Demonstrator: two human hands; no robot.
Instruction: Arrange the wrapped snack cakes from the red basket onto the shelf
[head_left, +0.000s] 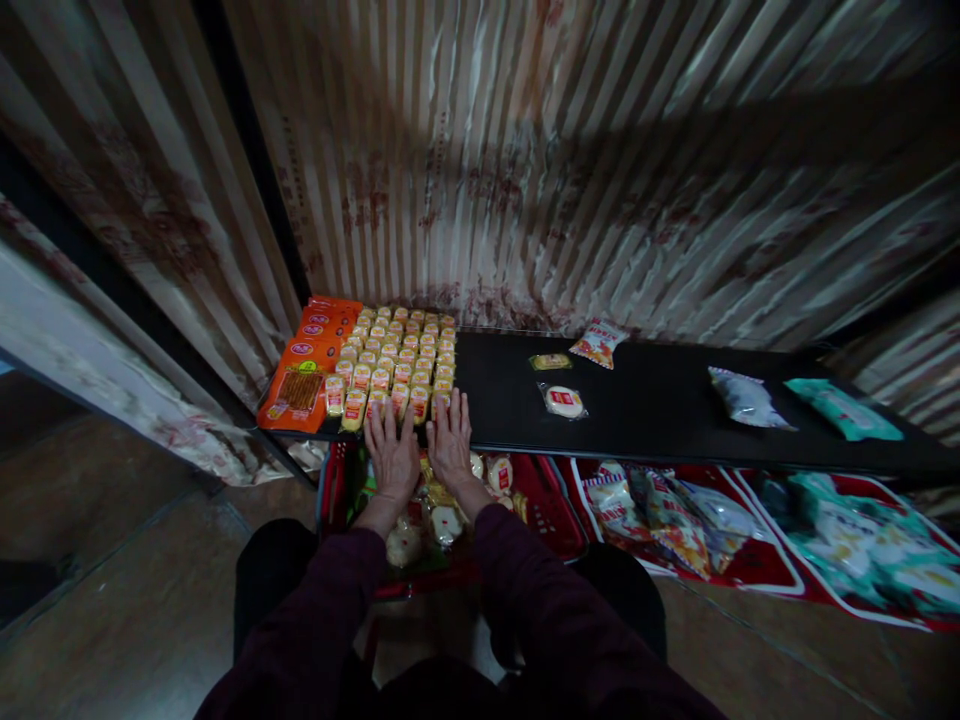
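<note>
And here both hands, left (395,458) and right (450,440), press flat at the front edge of the yellow packs (401,365), rows of them on the black shelf (502,400)! Orange packs (304,370) sit just left of them, a round pack (564,401) lies well right, and beneath, red baskets (551,500) hold more snacks (679,520).

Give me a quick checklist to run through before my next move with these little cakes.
1. Left hand open, fingers at the front row of cakes: ok.
2. Right hand open, fingers at the same row: ok.
3. Cakes grouped on the shelf: ok.
4. Orange packs beside the cakes, on the shelf: ok.
5. Basket below the hands empty: not ok, snacks inside.
6. Front cakes straight under the fingers: cannot tell, partly hidden.
</note>
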